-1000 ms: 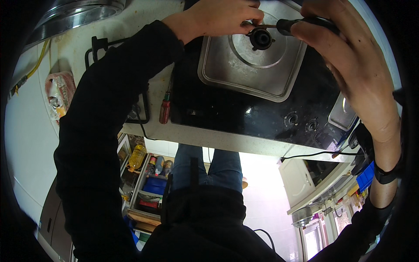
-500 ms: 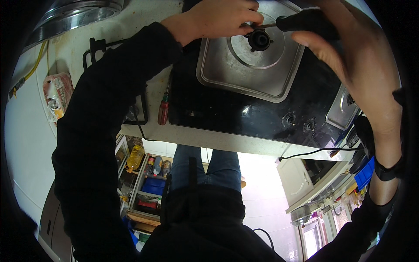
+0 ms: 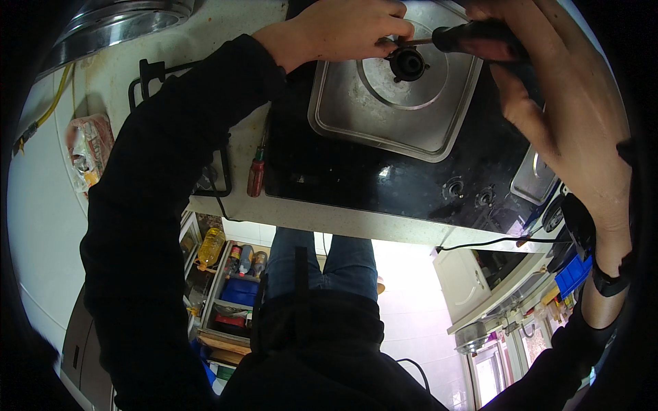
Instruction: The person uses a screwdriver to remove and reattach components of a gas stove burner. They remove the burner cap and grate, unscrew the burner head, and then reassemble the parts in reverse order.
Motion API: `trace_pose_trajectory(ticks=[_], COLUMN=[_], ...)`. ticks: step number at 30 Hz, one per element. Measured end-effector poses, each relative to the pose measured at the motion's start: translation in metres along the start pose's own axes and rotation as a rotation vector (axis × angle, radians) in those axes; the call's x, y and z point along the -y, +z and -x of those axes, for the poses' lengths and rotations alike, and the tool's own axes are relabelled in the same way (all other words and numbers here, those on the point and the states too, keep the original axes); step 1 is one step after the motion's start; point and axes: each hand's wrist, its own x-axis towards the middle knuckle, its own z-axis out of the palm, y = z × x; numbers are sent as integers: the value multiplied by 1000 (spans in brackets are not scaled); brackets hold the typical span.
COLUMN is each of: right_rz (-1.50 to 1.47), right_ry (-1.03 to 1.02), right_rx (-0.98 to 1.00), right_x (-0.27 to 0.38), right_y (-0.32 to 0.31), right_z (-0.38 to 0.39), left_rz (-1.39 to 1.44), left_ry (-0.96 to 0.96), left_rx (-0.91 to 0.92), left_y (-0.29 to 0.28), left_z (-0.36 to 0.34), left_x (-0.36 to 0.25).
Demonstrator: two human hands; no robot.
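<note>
A screwdriver (image 3: pixel 480 42) with a black and red handle lies sideways in my right hand (image 3: pixel 558 89). Its fingers wrap the handle from behind, while the thumb stands off below it. The shaft reaches left to the edge of a round black burner fitting (image 3: pixel 409 66), which sits in the middle of a square steel drip tray (image 3: pixel 384 137). At that spot the fingertips of my left hand (image 3: pixel 349 31) are pinched together beside the shaft's tip. Whatever they pinch is hidden. The tray rests on a black glass gas hob (image 3: pixel 356 178).
Left of the hob lies a second screwdriver (image 3: pixel 256 175) with a red handle. A black pan support (image 3: pixel 223 171) is partly under my left sleeve. A large steel ring (image 3: pixel 130 20) occupies the back left, and another steel tray (image 3: pixel 533 179) the right. Below stands an open drawer (image 3: pixel 236 294) with bottles.
My right thumb has come away from the screwdriver handle and dropped lower, showing the handle's red part. The right hand has shifted slightly; my left hand stays where it was.
</note>
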Motion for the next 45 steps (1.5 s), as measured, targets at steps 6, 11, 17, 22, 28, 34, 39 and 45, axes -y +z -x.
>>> trace_pose_trajectory(ticks=[6,11,17,22,28,34,39,45], right_rz=[9,19,35,50,97,256,384,-122], right_ry=[-7,-14,-28,-30,-68,-244,-215,459], right_rx=[0,4,15,22,56,195,190,350], right_x=[2,2,3,5,5,11,14,1], right_y=[1,-1,0,-3,-5,-24,-13,1], right_z=[-3,-2,-3,-5,-9,-27,-34,-37], left_rz=[21,-7,-5,-6,31,96,246,260], left_ry=[2,7,5,-13,-112,-238,-509,-634], left_rx=[-7,-2,-4,6,-3,-112,-212,-442], left_y=[-2,-3,-3,-3,-10,-37,-57,-46], left_z=[0,-1,0,0,0,-4,7,28], left_x=[-2,-2,-3,-3,-11,-29,-51,-91])
